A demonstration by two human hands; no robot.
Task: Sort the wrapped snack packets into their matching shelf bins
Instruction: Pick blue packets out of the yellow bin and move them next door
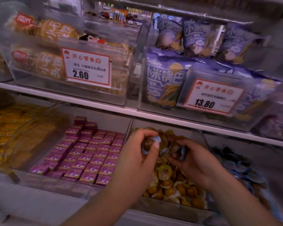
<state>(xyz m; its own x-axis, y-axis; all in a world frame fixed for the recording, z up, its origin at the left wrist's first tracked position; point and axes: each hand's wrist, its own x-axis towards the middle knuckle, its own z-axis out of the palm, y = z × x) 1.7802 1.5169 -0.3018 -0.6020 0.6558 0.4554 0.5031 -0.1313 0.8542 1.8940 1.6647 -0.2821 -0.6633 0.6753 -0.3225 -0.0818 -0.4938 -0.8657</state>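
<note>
Over the bin of yellow-wrapped snacks [173, 188], left hand [137, 154] pinched a blue-wrapped packet [149, 144], right hand [191, 159] gripped another packet [176, 150].

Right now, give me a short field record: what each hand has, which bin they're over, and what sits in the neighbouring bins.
left hand: grips a blue-wrapped brown packet
right hand: holds a second blue-wrapped packet
bin under hands: yellow-wrapped round snacks
bin to the left: purple boxes in rows
bin to the right: blue-wrapped packets, blurred
shelf above: price tags 2.60 and 13.80
</note>
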